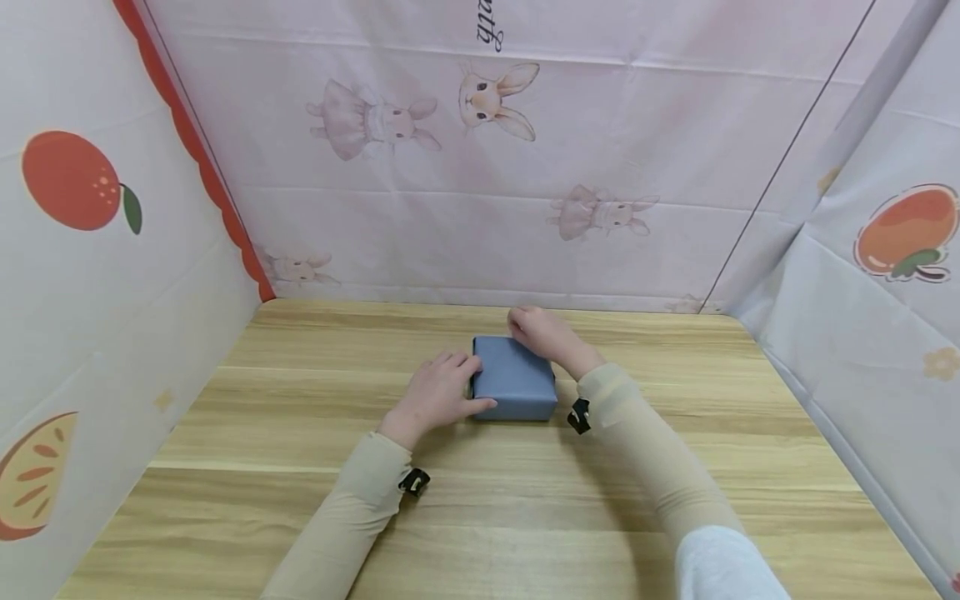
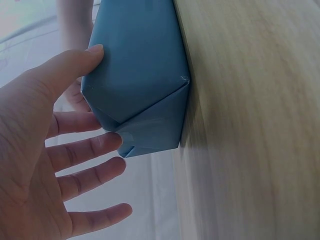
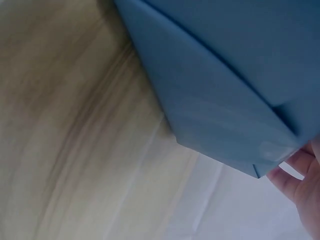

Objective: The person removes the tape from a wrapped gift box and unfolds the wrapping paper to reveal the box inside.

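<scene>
A box wrapped in blue paper lies flat on the wooden table, with folded paper flaps on its ends. My left hand is at its left end, fingers spread and nearly straight. In the left wrist view, the thumb touches the long front side, while a fingertip meets the folded end of the wrapped box. My right hand bends over the back right edge with curled fingers, their tips hidden behind the box. The right wrist view has the right fingers at the box's far corner.
The light wood table ends at a hanging pale sheet printed with rabbits. Fruit-printed sheets stand at the left and right. A small black device is strapped at each wrist.
</scene>
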Action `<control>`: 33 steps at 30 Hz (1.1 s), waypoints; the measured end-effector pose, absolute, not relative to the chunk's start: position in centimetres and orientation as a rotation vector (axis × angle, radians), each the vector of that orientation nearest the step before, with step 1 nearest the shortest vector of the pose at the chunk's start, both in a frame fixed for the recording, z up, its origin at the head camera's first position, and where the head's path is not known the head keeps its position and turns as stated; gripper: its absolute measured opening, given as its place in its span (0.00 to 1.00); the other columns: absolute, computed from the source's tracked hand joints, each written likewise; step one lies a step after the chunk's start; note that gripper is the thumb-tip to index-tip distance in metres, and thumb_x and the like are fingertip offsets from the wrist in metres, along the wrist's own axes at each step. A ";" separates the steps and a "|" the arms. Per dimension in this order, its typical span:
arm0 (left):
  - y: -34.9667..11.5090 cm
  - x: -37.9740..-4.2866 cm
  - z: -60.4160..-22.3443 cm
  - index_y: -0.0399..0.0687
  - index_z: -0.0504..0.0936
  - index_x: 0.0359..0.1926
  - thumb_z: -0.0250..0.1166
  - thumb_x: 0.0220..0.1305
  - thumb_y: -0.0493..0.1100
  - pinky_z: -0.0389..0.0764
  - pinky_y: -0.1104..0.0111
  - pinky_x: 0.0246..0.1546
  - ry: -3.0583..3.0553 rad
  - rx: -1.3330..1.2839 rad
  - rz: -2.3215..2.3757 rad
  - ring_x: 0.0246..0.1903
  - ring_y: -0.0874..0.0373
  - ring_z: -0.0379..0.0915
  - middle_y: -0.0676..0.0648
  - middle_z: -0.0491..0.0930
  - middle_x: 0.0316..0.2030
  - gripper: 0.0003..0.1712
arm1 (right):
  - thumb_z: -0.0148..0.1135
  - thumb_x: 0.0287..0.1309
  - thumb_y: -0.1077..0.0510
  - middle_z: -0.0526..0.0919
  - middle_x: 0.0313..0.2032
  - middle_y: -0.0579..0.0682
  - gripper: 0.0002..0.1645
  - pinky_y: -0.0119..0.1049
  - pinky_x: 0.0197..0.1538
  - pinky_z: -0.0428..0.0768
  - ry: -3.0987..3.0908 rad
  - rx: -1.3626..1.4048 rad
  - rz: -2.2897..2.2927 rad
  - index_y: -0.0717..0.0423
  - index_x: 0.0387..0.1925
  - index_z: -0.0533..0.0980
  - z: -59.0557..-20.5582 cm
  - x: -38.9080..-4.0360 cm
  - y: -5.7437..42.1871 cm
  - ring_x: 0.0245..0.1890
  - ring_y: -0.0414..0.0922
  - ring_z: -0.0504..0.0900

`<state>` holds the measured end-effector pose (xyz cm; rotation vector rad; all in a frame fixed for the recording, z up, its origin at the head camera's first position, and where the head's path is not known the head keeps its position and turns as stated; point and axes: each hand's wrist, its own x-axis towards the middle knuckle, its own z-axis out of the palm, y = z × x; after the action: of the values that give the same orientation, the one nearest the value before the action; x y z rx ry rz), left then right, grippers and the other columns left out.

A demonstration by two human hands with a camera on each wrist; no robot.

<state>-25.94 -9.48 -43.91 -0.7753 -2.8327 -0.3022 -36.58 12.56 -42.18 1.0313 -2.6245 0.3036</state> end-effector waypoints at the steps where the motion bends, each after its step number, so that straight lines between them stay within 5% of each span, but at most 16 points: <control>1: -9.5 -26.0 -43.9 0.54 0.75 0.53 0.62 0.56 0.73 0.78 0.53 0.48 -2.831 -0.776 -0.304 0.50 0.51 0.74 0.48 0.78 0.52 0.35 | 0.54 0.67 0.62 0.77 0.26 0.49 0.08 0.33 0.29 0.73 -2.629 1.023 0.305 0.56 0.30 0.75 -42.3 -36.7 12.6 0.24 0.41 0.72; 22: -9.4 -26.2 -44.1 0.54 0.75 0.53 0.62 0.56 0.72 0.79 0.53 0.50 -2.829 -0.778 -0.300 0.51 0.50 0.74 0.47 0.79 0.53 0.35 | 0.52 0.69 0.61 0.76 0.25 0.50 0.10 0.33 0.28 0.70 -2.645 0.945 0.227 0.57 0.30 0.75 -42.8 -36.9 12.2 0.23 0.42 0.70; 33: -9.5 -26.2 -43.9 0.53 0.75 0.53 0.62 0.57 0.72 0.79 0.54 0.48 -2.840 -0.782 -0.308 0.51 0.50 0.75 0.47 0.79 0.52 0.35 | 0.55 0.69 0.61 0.84 0.33 0.53 0.08 0.40 0.37 0.79 -2.713 0.848 0.457 0.58 0.37 0.80 -42.4 -36.6 12.9 0.31 0.46 0.80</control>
<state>-26.15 -9.51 -43.90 -0.7818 -2.8397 -0.3085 -36.59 12.93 -42.39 0.8484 -2.7134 0.4565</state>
